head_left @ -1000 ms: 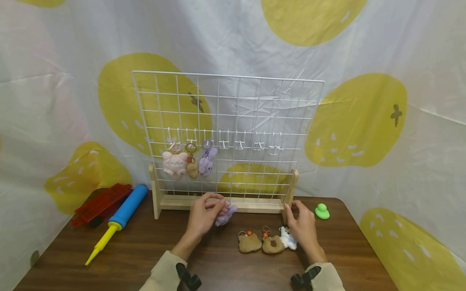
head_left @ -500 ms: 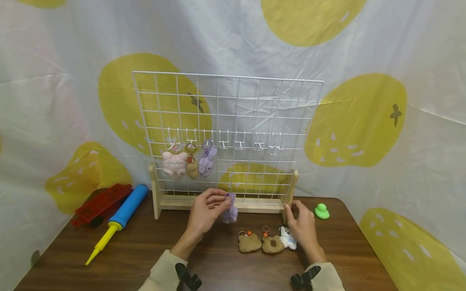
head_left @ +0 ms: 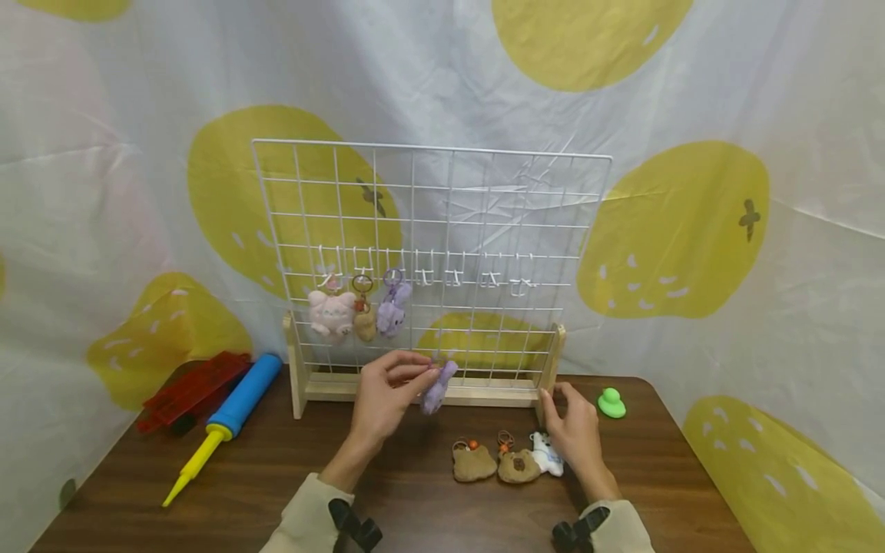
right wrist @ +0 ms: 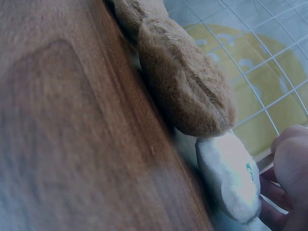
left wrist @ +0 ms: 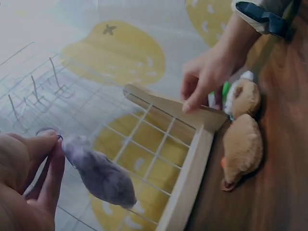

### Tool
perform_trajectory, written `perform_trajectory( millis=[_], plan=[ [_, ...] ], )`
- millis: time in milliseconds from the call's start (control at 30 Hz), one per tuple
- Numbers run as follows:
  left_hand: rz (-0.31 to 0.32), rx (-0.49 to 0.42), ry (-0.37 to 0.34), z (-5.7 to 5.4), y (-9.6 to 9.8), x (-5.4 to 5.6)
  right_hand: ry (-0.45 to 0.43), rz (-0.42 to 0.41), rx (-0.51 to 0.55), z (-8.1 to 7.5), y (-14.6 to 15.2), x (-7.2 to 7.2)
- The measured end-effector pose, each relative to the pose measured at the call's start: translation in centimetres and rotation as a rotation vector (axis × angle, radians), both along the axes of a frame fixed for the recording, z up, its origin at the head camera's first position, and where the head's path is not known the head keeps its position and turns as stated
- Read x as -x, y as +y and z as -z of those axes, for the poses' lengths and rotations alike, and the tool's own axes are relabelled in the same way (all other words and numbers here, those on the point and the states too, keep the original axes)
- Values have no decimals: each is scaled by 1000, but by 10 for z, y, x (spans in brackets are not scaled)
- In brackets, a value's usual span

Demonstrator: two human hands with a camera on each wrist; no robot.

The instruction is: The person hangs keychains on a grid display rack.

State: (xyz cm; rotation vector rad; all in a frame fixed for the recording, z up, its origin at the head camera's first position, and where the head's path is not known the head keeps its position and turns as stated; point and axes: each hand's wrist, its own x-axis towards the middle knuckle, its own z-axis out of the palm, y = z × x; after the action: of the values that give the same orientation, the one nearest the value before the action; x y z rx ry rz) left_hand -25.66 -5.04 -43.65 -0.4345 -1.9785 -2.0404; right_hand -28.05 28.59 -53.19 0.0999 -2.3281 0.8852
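Observation:
My left hand (head_left: 386,399) pinches the ring of a purple plush keychain (head_left: 437,390) between thumb and fingertips. In the left wrist view that purple plush (left wrist: 103,175) dangles beside the fingers, in front of the wire grid. With thumb and fingers my right hand (head_left: 574,421) grips the right wooden upright (head_left: 551,361) of the white grid rack (head_left: 484,223). On the table near it lie a white bear plush (head_left: 546,455) and two brown plush keychains, one with a snout (head_left: 518,465) and one plainer (head_left: 474,464).
A pink plush (head_left: 332,313), a small brown plush (head_left: 365,322) and another purple plush (head_left: 392,311) hang on the rack's left hooks. Several bare white hooks (head_left: 452,276) follow rightward. A blue-yellow pump (head_left: 235,407) and red plastic item (head_left: 197,388) lie left; a green duck (head_left: 611,402) sits right.
My left hand has shifted its hold on the purple plush keychain, which rose from the fingers' side to hang tilted from its ring. The right hand has stayed on the upright.

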Motion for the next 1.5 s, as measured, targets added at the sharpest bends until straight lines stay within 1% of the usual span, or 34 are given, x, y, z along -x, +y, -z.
perform_trajectory(
  millis=[67, 167, 267, 400, 467, 633, 733, 900, 1100, 1367, 1500],
  plan=[
    [-30, 21, 39, -6, -1, 0, 3, 1, -2, 0, 0, 0],
    [-74, 18, 88, -15, 0, 1, 5, -2, -4, 0, 0, 0],
    [-92, -43, 129, -24, 2, 2, 6, -4, -5, 0, 0, 0],
    [-87, -139, 177, -35, 6, 4, 3, -3, -4, 0, 0, 0],
    [-97, -171, 196, -40, 8, 4, 1, -3, -3, -1, 0, 0],
    [-144, -223, 224, -50, 13, 5, 0, -2, -1, 0, 0, 0],
    [-155, -263, 236, -56, 15, 7, 4, -4, 0, 0, 0, 0],
    [-158, -332, 263, -63, 18, 12, 5, -5, 2, 0, 0, 0],
    [-173, -364, 284, -70, 20, 17, 0, -3, 3, 0, 0, 0],
    [-187, -399, 237, -71, 22, 25, 5, -6, 12, 0, 0, 0],
    [-212, -381, 229, -69, 22, 27, 9, -6, 7, 0, 0, 0]
  ],
)
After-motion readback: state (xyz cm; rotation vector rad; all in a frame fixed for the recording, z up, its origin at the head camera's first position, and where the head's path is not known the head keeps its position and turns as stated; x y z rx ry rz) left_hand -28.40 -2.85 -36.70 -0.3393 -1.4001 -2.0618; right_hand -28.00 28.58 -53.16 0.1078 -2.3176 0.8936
